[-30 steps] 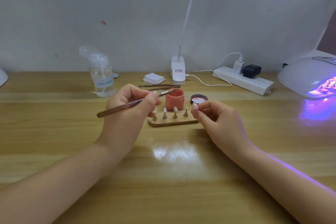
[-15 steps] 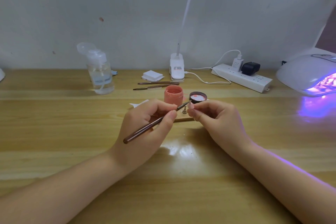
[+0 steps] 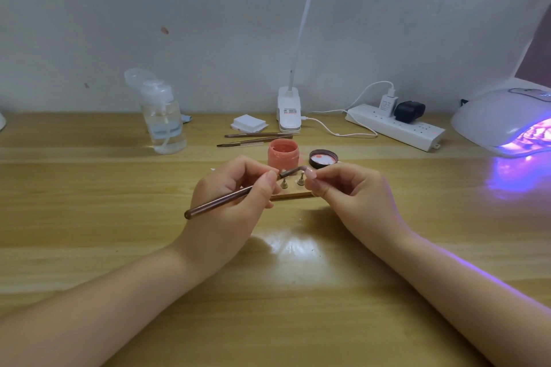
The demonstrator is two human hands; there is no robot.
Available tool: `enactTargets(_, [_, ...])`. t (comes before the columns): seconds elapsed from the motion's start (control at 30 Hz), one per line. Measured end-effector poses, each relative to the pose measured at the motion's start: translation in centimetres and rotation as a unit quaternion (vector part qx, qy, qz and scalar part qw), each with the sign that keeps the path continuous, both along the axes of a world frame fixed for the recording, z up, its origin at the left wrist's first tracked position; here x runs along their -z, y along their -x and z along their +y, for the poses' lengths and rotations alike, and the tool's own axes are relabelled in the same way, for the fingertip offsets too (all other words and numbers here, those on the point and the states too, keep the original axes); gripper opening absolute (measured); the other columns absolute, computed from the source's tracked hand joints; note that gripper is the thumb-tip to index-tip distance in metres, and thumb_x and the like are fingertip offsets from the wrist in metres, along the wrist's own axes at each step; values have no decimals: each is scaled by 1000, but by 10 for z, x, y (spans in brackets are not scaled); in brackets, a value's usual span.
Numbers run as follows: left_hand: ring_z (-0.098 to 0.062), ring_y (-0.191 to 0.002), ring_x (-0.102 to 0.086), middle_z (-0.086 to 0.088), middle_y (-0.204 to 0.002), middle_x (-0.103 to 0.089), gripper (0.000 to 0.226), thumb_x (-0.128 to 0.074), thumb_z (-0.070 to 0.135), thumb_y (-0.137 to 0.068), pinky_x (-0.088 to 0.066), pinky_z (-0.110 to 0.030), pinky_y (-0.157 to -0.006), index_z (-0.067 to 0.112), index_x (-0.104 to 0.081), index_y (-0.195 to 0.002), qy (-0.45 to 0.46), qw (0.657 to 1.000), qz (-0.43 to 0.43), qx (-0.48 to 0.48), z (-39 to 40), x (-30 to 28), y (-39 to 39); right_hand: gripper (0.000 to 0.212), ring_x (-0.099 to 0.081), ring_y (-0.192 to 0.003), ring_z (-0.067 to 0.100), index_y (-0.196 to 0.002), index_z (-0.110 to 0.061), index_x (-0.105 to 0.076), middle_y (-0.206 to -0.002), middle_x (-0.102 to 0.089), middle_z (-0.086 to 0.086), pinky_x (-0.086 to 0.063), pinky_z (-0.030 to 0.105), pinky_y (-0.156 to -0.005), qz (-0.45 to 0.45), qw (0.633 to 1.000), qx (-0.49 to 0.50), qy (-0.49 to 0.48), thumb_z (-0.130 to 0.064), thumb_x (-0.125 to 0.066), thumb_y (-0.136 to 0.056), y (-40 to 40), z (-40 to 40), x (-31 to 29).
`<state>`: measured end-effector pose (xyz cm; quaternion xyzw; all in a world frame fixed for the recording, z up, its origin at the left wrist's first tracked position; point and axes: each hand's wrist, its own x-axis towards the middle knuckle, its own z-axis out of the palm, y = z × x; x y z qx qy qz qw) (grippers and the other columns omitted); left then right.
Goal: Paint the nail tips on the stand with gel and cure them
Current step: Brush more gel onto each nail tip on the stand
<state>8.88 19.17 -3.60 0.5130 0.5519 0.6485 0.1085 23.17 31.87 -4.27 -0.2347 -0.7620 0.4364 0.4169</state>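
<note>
brush [image 3: 226, 199] gripped by left hand [image 3: 229, 199] | nail tip [image 3: 310, 173] pinched in right hand [image 3: 351, 191] fingers | wooden surface [image 3: 89, 217] — gel jar [image 3: 282, 155], lit curing lamp [image 3: 504, 119] carried | grey wall [image 3: 208, 24] behind

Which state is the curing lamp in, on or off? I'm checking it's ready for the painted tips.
On. The curing lamp glows purple inside its opening and casts violet light onto the table.

A light wooden table [image 3: 89, 217] is set against a pale wall. Laid on it are a wooden nail-tip stand [image 3: 293, 194], an open pink gel jar [image 3: 282, 154] beside its lid [image 3: 323, 158], two spare brushes [image 3: 253, 138], a pump bottle [image 3: 163, 119], cotton pads [image 3: 249, 122], a power strip [image 3: 396, 126] and a lit curing lamp [image 3: 504, 119].
</note>
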Motion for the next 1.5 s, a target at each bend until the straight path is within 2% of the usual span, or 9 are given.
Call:
enactTargets(0.17, [-15,-71,-69,3,-80,-73,5,-64,22,-87,-55,-27,-65,25,-68,-88,-1,999,30,-11,-2,1,1,6,-66,-70,20,-81,-17,-76,-74,-73,4,-52,43,-76,6,1000,0,3,-23,-76,-81,0,-1,-1])
enactTargets(0.33, [-13,-73,-64,2,-82,-70,9,-66,18,-84,-49,-22,-66,21,-71,-91,4,999,51,12,-3,2,-3,5,-67,-78,31,-82,-18,-77,-76,-74,5,-54,48,-77,4,1000,14,-6,-22,-77,-81,0,0,0])
enactTargets(0.53, [-33,-72,-63,-11,-77,-68,14,-60,35,-82,-51,-49,-65,22,-68,-83,-17,999,41,26,-9,2,-3,2,-66,-72,26,-79,-22,-76,-71,-72,2,-54,43,-71,5,999,33,-22,-23,-78,-79,0,1,1])
enactTargets(0.67, [-17,-82,-70,2,-84,-74,4,-66,30,-86,-56,-39,-75,29,-67,-89,-1,999,32,-3,-5,1,-3,2,-66,-73,27,-79,-24,-76,-72,-72,0,-53,44,-72,5,999,32,-26,-25,-78,-79,0,-1,0])
enactTargets(0.87, [-23,-72,-65,-1,-75,-71,18,-61,37,-80,-54,-46,-69,20,-68,-80,9,999,32,14,-10,-5,-5,4,-66,-75,29,-80,-25,-75,-73,-72,2,-53,46,-73,-2,999,35,-24,-22,-77,-80,0,-1,-1])
enactTargets(0.97, [-12,-63,-63,9,-67,-69,9,-68,22,-84,-52,-27,-57,21,-65,-76,10,1000,17,-21,-1,-20,-2,6,-66,-74,24,-76,-28,-74,-72,-72,0,-54,41,-72,-3,998,53,-18,-25,-77,-80,0,0,-1])
enactTargets(1.13, [3,-49,-56,12,-56,-64,16,-67,14,-86,-41,-9,-45,21,-65,-72,70,989,12,-133,28,-57,24,6,-67,-73,20,-75,-27,-75,-72,-72,-2,-54,35,-71,-3,996,88,3,-29,-77,-80,0,2,-1])
enactTargets(1.3, [-9,-51,-51,-9,-60,-63,17,-59,15,-82,-46,-33,-53,2,-66,-73,165,962,140,-167,60,-82,40,12,-67,-70,12,-75,-27,-74,-72,-72,-5,-51,24,-67,-16,996,88,18,-16,-77,-79,0,2,-2])
enactTargets(1.5, [-22,-61,-43,-6,-65,-47,9,-57,13,-80,-36,-31,-59,9,-60,-74,290,917,228,-152,94,-95,44,14,-59,-63,6,-74,-28,-73,-70,-71,-1,-48,23,-65,-17,996,84,18,-16,-77,-79,1,1,-2])
